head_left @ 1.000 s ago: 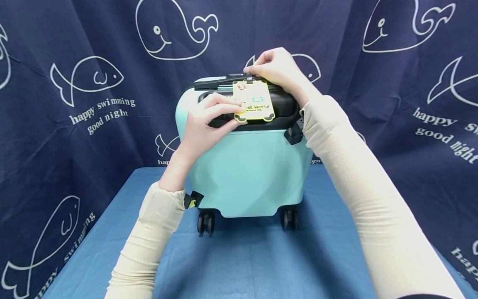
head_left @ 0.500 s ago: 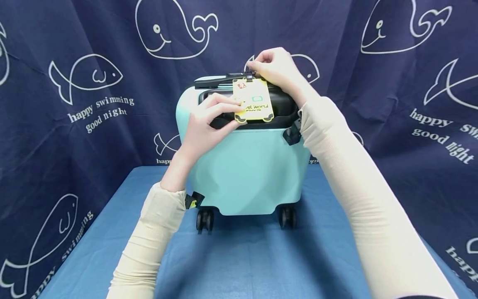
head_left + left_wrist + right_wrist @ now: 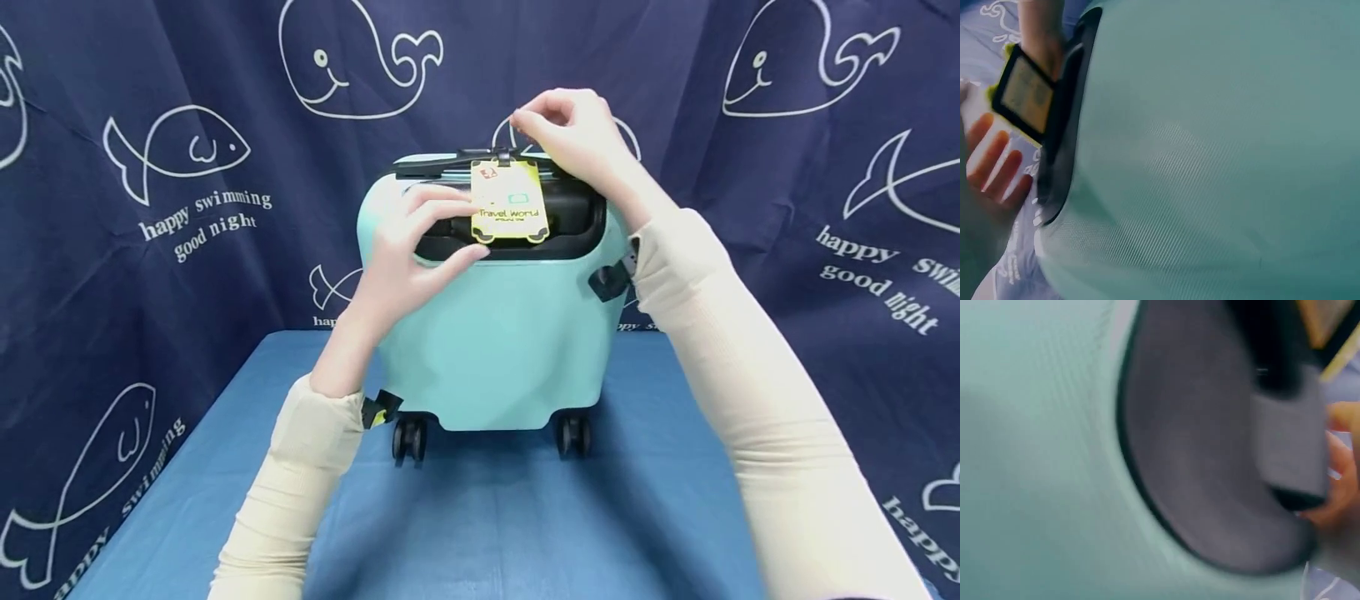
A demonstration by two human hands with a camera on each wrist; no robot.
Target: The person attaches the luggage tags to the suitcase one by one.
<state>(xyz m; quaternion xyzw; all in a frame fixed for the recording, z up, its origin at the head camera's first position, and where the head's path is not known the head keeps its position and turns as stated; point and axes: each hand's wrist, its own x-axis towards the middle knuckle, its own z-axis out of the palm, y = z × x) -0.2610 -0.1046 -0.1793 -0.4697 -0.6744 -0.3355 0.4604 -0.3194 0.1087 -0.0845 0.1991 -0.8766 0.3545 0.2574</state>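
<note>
A yellow luggage tag [image 3: 517, 200] with "Travel World" lettering hangs by a short black strap [image 3: 504, 157] from the black handle [image 3: 427, 168] of a mint-green suitcase [image 3: 502, 342]. The tag's back, with a black-framed window, faces the left wrist camera. My left hand [image 3: 397, 258] is at the tag's left edge, thumb and fingers spread apart with nothing gripped. Above the handle, to the right of the strap, my right hand [image 3: 577, 133] has loosely bent fingers and holds nothing. In the right wrist view its fingers [image 3: 1341, 469] show beyond the blurred handle.
The suitcase stands upright on black wheels [image 3: 574, 435] on a blue cloth-covered table [image 3: 480, 525]. A navy curtain [image 3: 225, 50] with white whales and fish hangs close behind. Black wrist mounts [image 3: 611, 279] sit at both cuffs.
The left hand has let go of the tag, thumb and fingers parting, so its full lettering shows. The right hand has come off the strap and moved up and right.
</note>
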